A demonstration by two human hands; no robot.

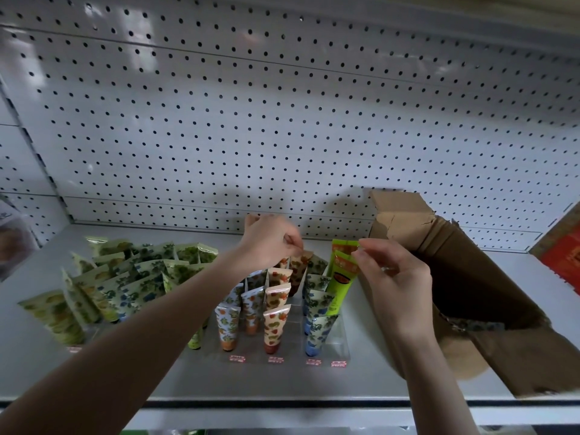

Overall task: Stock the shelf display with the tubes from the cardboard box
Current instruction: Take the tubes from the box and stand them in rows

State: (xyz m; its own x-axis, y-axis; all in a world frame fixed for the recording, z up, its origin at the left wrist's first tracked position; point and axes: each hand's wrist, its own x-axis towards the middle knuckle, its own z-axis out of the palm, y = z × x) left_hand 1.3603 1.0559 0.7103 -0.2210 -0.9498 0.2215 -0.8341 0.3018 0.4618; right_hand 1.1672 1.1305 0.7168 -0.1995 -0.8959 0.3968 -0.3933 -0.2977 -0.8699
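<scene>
A clear display rack [340,340] on the white shelf [282,381] holds several upright patterned tubes in rows. My left hand [270,240] reaches over the back of the rack and pinches the top of a brown-patterned tube [298,268]. My right hand [392,277] pinches the top edge of a bright green tube [340,279] standing in the rack's right column. A second green tube [342,246] stands behind it. The open cardboard box [470,277] lies on its side to the right, with one tube [480,324] visible inside.
A loose cluster of green and blue patterned tubes [119,277] stands at the left of the shelf. A white pegboard wall [282,120] backs the shelf. A red package [561,255] sits at the far right. Price labels [276,360] line the rack's front.
</scene>
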